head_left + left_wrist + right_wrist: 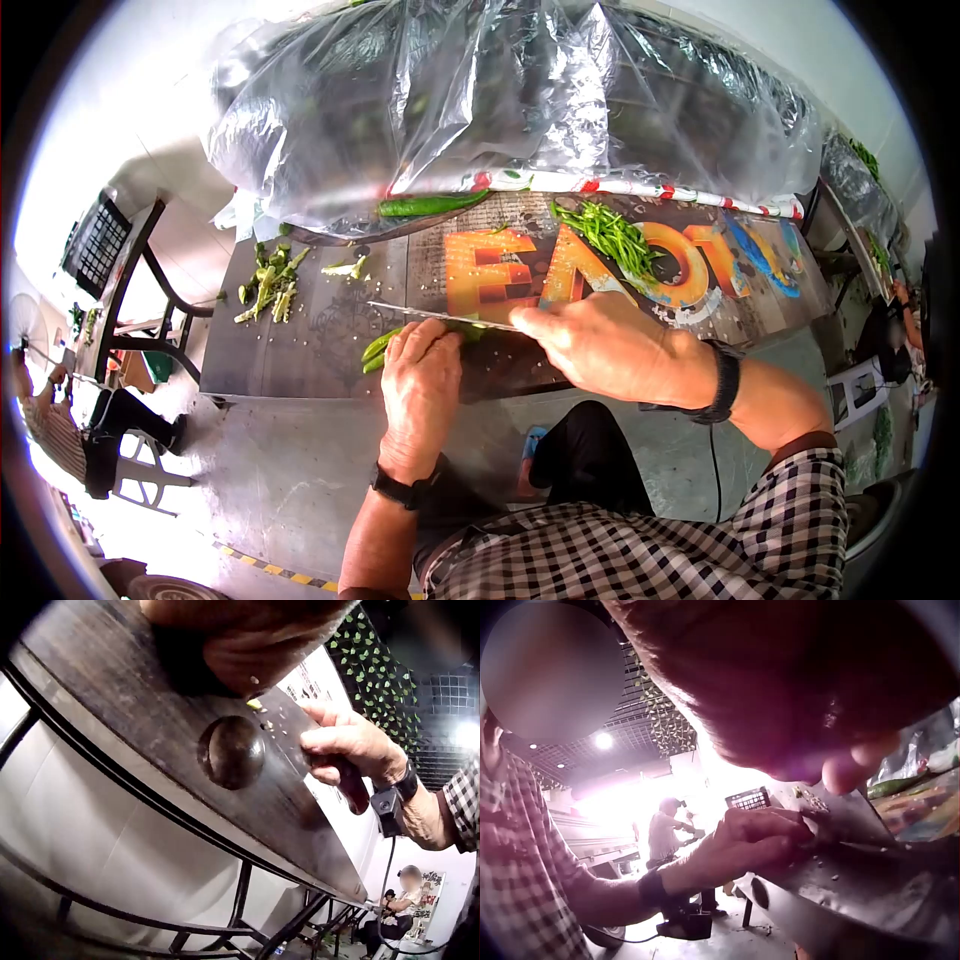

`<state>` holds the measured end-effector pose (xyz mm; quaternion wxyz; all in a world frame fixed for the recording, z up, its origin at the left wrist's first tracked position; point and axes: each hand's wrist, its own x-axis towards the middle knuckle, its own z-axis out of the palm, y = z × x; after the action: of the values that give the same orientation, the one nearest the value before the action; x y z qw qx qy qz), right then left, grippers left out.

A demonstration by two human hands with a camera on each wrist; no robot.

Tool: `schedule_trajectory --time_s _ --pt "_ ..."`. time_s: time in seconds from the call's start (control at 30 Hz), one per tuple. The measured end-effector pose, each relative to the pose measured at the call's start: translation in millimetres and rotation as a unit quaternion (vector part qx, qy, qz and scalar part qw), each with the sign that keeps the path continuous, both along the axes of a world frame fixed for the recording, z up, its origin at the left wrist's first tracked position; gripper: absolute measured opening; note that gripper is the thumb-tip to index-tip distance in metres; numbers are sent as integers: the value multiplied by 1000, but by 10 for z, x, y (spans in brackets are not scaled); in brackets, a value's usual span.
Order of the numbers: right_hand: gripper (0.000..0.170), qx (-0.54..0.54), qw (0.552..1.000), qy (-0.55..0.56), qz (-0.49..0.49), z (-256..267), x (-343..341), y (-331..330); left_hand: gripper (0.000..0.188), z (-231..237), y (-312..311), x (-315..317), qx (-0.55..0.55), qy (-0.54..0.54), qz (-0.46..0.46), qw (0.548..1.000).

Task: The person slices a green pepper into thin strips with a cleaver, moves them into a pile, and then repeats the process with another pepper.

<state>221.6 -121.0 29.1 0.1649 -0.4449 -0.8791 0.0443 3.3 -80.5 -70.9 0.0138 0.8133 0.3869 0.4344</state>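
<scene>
My left hand (422,385) rests over green peppers (376,352) near the table's front edge, its curled fingers holding them down. The knife (440,317) lies across, its blade just beyond the left fingertips, and my right hand (610,345) grips its handle. In the left wrist view the right hand (352,746) is wrapped round the dark handle (352,787). The right wrist view shows the left hand (739,844) low at the board, with small pale seeds around; the peppers under it are hidden there.
Shredded green pepper (612,238) lies on the printed table behind my right hand. Pepper stem ends (270,283) are heaped at the left, and a whole green pepper (430,205) lies at the back. Clear plastic sheeting (500,100) covers something behind the table. A person (75,430) sits far left.
</scene>
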Motion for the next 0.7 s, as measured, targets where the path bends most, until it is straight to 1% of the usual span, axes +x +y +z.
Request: schedule_trajectory --time_s 0.1,0.23,0.33,0.47,0.63,0.7 --pt "18 -34 997 -58 -46 33 169 -137 20 20 -28 5 -12 -15 0 1000" --pt "25 54 998 -32 -32 -48 274 -134 21 7 -22 -8 -9 -17 -8 1000" --pt "26 44 997 -32 -48 26 253 -176 21 -16 -20 -22 -7 -23 -11 1000" --pt "26 24 998 -40 -34 145 150 -190 22 -47 -6 -18 0 -21 -4 1000" --pt "26 18 999 -38 -29 81 137 -158 24 -48 -1 -23 -2 -16 -4 1000" --pt "26 -16 998 -54 -36 119 132 -170 25 -39 5 -24 0 -16 -4 1000"
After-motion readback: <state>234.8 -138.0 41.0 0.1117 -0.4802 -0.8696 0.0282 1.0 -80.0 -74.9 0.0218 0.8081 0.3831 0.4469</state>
